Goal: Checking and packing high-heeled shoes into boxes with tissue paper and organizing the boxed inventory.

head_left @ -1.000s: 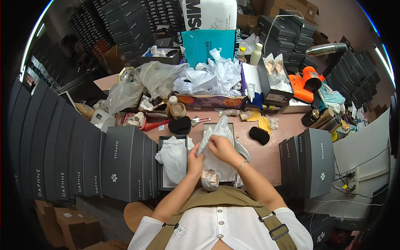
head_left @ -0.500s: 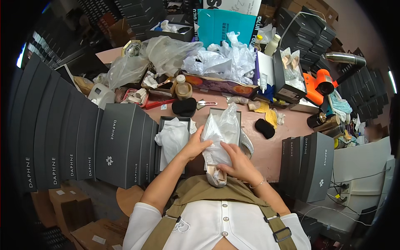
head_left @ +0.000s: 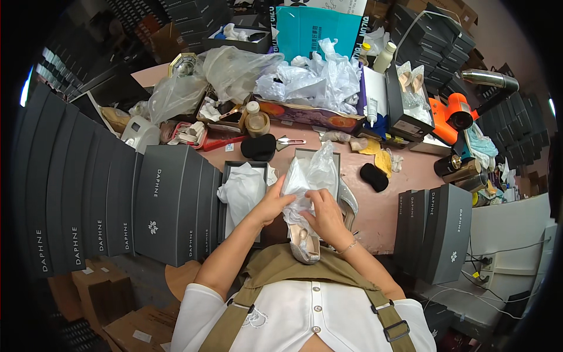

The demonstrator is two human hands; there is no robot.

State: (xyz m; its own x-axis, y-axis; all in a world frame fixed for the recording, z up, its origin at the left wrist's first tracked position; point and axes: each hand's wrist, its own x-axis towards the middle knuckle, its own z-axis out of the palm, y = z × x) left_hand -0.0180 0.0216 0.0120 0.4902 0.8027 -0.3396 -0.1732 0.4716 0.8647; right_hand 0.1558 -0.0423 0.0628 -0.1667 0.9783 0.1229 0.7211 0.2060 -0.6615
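Note:
A glittery silver shoe (head_left: pixel 305 250) points its toe toward me at the table's near edge, its rear part covered by white tissue paper (head_left: pixel 297 183) and clear plastic (head_left: pixel 321 167). My left hand (head_left: pixel 272 203) grips the wrapped part from the left side. From the right, my right hand (head_left: pixel 326 216) has its bent fingers closed on the tissue paper, just above the shoe's opening. Beneath the wrapping lies an open grey shoe box (head_left: pixel 337 158), mostly hidden. A second silver shoe (head_left: pixel 348 202) rests to the right of it, partly behind my right hand.
An open box with white tissue (head_left: pixel 241 190) stands at left, beside rows of upright grey shoe boxes (head_left: pixel 170 205). More boxes (head_left: pixel 446 234) stand at right. Black pads (head_left: pixel 373 177), a bottle (head_left: pixel 255 120), a tissue-filled box (head_left: pixel 311 114) and an orange heat gun (head_left: pixel 454 114) line the back.
My right hand has shifted up from the shoe's opening onto the tissue paper, its fingers now bent. The left hand stays nearly in place, and more of the shoe's inside shows.

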